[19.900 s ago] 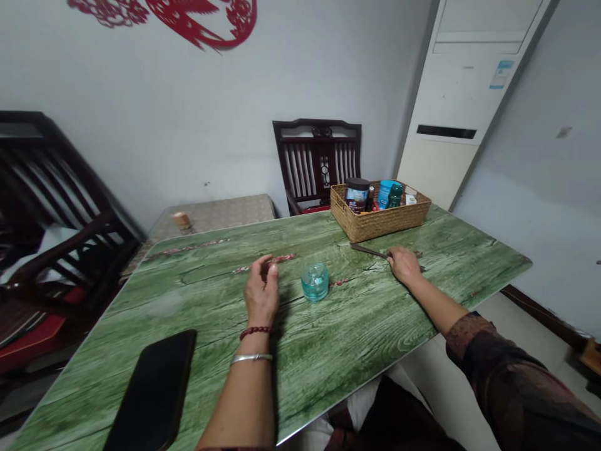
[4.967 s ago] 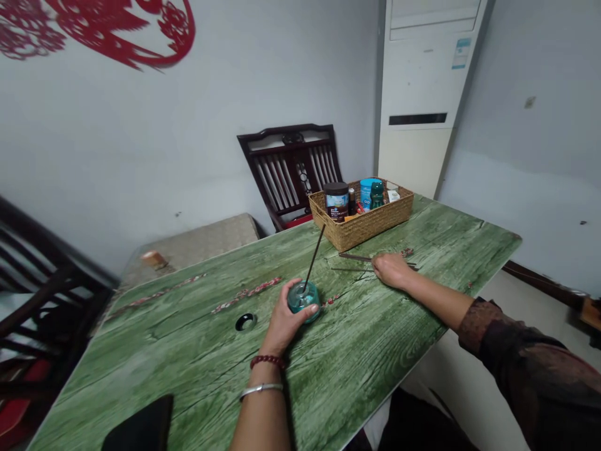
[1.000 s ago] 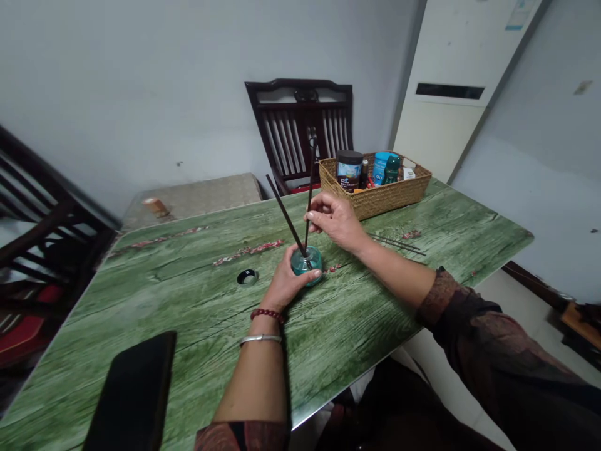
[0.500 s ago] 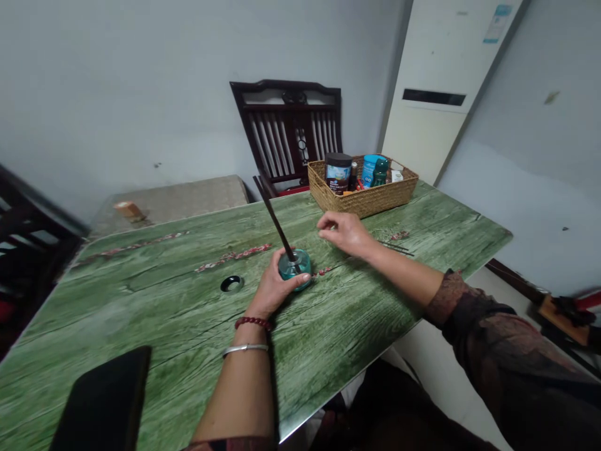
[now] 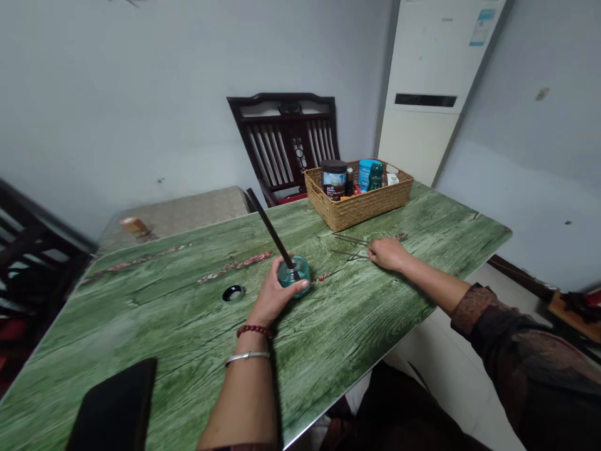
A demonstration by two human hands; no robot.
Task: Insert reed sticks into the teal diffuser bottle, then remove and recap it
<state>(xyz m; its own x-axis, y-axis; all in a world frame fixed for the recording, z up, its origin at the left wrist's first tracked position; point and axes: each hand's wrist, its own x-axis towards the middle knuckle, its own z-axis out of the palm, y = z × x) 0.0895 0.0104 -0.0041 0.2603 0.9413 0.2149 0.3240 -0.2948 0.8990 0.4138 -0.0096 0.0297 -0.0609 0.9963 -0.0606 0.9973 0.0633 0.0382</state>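
Observation:
My left hand point(image 5: 277, 289) is wrapped round a small teal glass diffuser bottle point(image 5: 300, 270), which stands on the green wood-patterned table point(image 5: 197, 351). Dark reed sticks point(image 5: 270, 227) rise out of its neck, leaning up and to the left. To the right, my right hand point(image 5: 389, 253) is low over the tabletop, fingers closed on the ends of several thin dark reed sticks point(image 5: 350, 238). Their other ends point left and cross one another. A black ring-shaped cap point(image 5: 233, 292) lies left of the bottle.
A woven basket point(image 5: 359, 213) holding jars and bottles stands at the back right. A dark phone-like slab point(image 5: 115, 407) lies front left. Beyond the table are a dark wooden chair point(image 5: 286, 109) and a low surface with an orange-brown object point(image 5: 134, 226).
My right hand has moved right and down from the air beside the bottle to the loose reed sticks, and its fingers have closed there. My left hand keeps its hold on the bottle.

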